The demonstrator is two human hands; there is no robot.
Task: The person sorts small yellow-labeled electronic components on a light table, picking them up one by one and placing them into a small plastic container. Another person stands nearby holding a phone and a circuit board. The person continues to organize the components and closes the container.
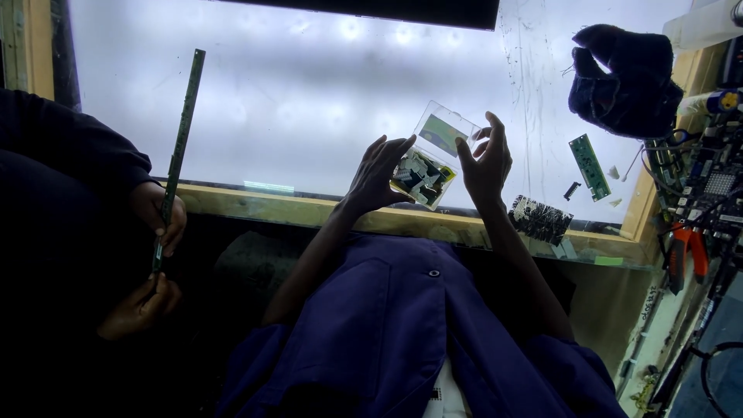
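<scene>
Both my hands hold up a small clear plastic box [430, 159] over a lit white light table [294, 101]. My left hand [378, 176] grips the box's left side and my right hand [485, 161] its right side, fingers spread along the edges. Inside the box lie several small dark and light parts and a greenish piece. My blue work coat [402, 333] fills the lower middle of the view.
At the left, another person's two hands [159, 224] hold a long narrow green circuit strip [179, 147]. On the table's right part lie a small green circuit board [590, 166], a dark perforated board [539, 219] and a dark blue cloth [625, 81]. Tools and boards crowd the right edge.
</scene>
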